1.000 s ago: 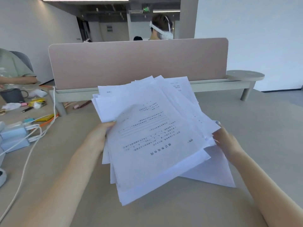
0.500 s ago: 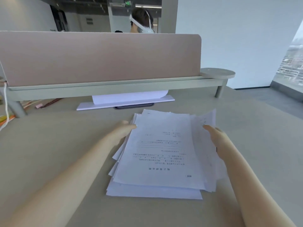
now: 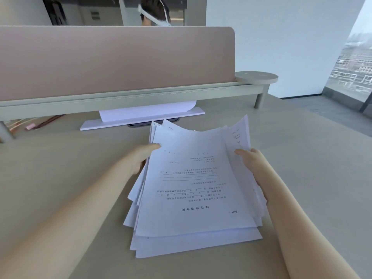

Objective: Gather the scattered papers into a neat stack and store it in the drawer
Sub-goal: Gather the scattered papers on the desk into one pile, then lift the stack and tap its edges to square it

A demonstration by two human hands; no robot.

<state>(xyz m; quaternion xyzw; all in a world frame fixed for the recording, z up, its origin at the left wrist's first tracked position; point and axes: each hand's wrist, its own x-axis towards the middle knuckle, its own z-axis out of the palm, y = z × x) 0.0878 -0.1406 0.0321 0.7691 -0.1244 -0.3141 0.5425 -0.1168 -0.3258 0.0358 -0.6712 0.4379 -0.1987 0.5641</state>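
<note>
A loose stack of white printed papers [image 3: 193, 190] lies fanned on the beige desk [image 3: 60, 178] in front of me, edges uneven, its far end curling upward. My left hand [image 3: 141, 158] grips the stack's left edge, thumb on the top sheet. My right hand [image 3: 251, 164] holds the right edge, fingers under the sheets. No drawer is in view.
A pink divider panel [image 3: 112, 59] on a grey rail closes the desk's far side. Under it lie a white flat board with a curled sheet [image 3: 145, 115] and a dark object. Pens and cables [image 3: 36, 123] sit far left. A person with a headset [image 3: 155, 13] sits beyond.
The papers have come down from in front of me onto the desk and been drawn into a tighter pile. My view has swung right, away from the cluttered left side.
</note>
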